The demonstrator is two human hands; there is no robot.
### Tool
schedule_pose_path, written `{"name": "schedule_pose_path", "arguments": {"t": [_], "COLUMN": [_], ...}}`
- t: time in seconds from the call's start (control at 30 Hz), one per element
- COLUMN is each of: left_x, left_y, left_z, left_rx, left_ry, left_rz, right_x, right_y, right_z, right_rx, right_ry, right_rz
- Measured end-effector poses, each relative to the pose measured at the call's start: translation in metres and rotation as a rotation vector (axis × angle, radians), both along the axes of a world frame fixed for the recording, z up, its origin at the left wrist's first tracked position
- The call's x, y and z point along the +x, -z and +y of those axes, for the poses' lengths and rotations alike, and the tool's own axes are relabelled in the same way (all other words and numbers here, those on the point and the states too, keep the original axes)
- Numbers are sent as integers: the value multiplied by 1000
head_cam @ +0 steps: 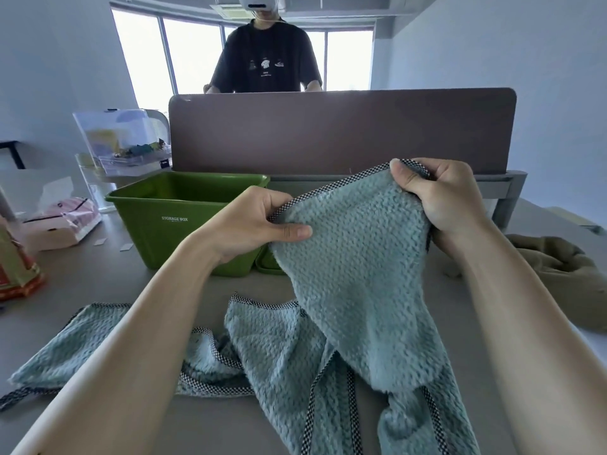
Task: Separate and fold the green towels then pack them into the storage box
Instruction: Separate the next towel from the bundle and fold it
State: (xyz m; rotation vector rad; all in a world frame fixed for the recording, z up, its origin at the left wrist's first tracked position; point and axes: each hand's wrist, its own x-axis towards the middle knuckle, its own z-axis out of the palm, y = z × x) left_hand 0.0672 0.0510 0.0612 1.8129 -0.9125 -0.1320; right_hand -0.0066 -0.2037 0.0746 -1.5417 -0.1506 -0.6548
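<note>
We hold one pale green, fluffy waffle-weave towel with a black-and-white checked border (354, 257) lifted above the grey tabletop (210, 421), its lower part draping down onto the other towels. Our left hand (259, 224) pinches the checked hem between thumb and fingers; our right hand (440, 195) is closed around the upper corner, thumb pressed on the trim. The cloth looks light, soft and limp, so we judge it will sag wherever it is unsupported; the stitched hem and corners seem the firmest places to take hold. The remaining green towels (262, 349) lie crumpled and overlapping near the table's front edge, one spread out to the left under our forearm. The green plastic storage box (157, 221) stands open just behind our left hand, its visible interior bare. A brown partition panel (328, 133) closes off the back, and a khaki cloth bundle (565, 274) sits at right. Open tabletop for folding lies mostly between the box and the towel pile
</note>
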Motion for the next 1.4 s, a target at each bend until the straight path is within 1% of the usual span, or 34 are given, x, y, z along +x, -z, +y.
{"name": "schedule_pose_path", "arguments": {"t": [0.13,0.23,0.37,0.47,0.6,0.7,0.8,0.87,0.93,1.13,1.3,1.4], "left_x": [3,4,4,2,-4,-12,-20,-23,-26,-33,-39,-45], "left_y": [-5,-8,-9,-11,-13,-10,-7,-5,-3,-4,-1,0], "left_z": [10,15,8,0,-12,-23,-32,-38,-42,-49,-56,-60], "left_rx": [-39,-81,-197,-275,-324,-299,-308,-345,-383,-509,-555,-536], "left_ry": [-106,-221,-392,-451,-419,-353,-294,-323,-357,-291,-334,-335], "left_rz": [10,17,-21,-58,-74,-60,-35,-29,-30,14,-19,-69], "right_x": [0,2,1,0,0,0,2,2,1,-1,-4,-5], "right_y": [0,0,-1,-5,-7,-4,1,2,2,3,2,2], "right_z": [-9,-17,-15,-5,6,20,32,37,42,48,51,53], "right_rx": [-30,-39,-187,-265,-378,-430,-384,-346,-305,-228,-235,-237], "right_ry": [37,133,319,375,362,239,205,229,205,190,188,192], "right_rz": [22,26,25,-20,-36,-22,-13,-15,-15,-43,-60,-71]}}
